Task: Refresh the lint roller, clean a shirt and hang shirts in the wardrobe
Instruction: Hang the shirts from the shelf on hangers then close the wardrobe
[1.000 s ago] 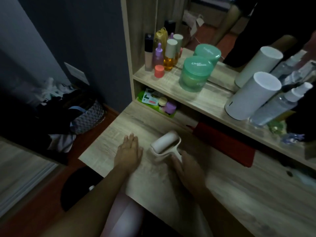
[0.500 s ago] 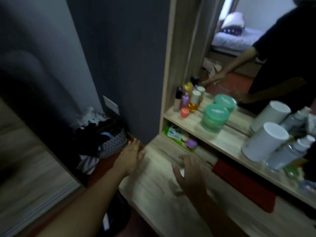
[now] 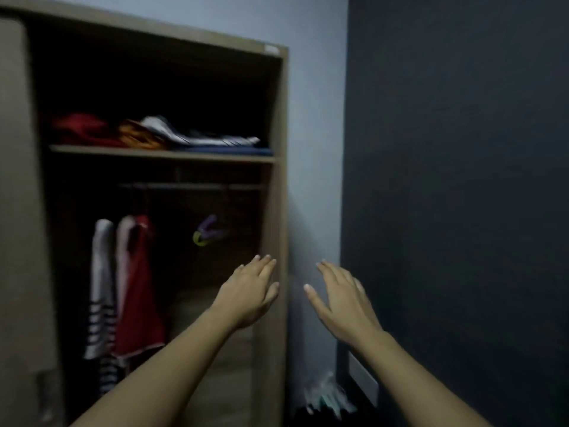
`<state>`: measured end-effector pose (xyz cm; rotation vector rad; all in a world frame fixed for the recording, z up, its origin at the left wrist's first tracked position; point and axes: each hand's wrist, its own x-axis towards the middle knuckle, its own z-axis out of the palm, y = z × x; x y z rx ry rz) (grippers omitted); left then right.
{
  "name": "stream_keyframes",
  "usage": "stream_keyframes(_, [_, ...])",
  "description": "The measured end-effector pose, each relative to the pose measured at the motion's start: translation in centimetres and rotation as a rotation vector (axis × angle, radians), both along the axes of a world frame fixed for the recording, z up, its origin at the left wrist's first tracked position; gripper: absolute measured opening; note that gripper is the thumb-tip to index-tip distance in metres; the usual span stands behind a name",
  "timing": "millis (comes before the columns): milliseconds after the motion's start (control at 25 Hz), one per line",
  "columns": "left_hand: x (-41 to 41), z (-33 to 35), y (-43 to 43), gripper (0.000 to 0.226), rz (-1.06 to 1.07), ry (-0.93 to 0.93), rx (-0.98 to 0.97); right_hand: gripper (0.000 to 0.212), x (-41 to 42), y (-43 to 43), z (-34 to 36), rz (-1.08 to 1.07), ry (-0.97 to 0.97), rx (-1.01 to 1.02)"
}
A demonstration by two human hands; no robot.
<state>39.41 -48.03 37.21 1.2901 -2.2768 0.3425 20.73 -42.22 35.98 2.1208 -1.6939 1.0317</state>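
Dark wall (image 3: 462, 180), pale wall plate (image 3: 363, 379)

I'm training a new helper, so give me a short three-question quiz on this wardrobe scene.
1. True or false: the left hand holds a shirt.
2. Which hangs further left on the rail: A) red shirt or B) striped shirt?
3. Fill in: folded clothes lie on the ___ above the rail.

Key: 1 false, it is empty; 2 B; 3 shelf.
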Motion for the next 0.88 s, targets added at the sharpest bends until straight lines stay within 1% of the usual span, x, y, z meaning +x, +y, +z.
stream_keyframes(40, [2.5,1.7,-0.5,0.06,0.017,-0.001,-0.036,0.079,2.3,-1.1,1.7,0.027,0.025,-0.024])
stream_keyframes(120, [7.9,5.4,-1.4,0.057,0.06,0.017,-0.109,0.062,7.2,-3.4,5.2,0.095,0.054,-0.081])
stream_keyframes(240, [14.5,9.7,-2.5,0.057,0.101,0.034,-0.199,0.058,13.4,-6.2,9.3,0.15,0.095,-0.196])
stream_keyframes(360, [18.3,12.3,-3.2,0.057,0.122,0.025,-0.246,0.06,16.9,-9.1,11.3,0.158,0.118,-0.217])
stream_keyframes(600, [22.0,15.3,-7.6,0.058,0.128,-0.009,-0.344,0.063,19.0,-16.0,14.2,0.154,0.188,-0.242])
stream_keyframes(720, [22.6,17.2,-11.7,0.059,0.143,-0.016,-0.414,0.059,18.7,-20.4,16.7,0.11,0.227,-0.32])
stream_keyframes(880, [22.4,21.6,-18.0,0.061,0.183,-0.068,-0.547,0.055,17.4,-26.7,21.0,0.057,0.298,-0.433])
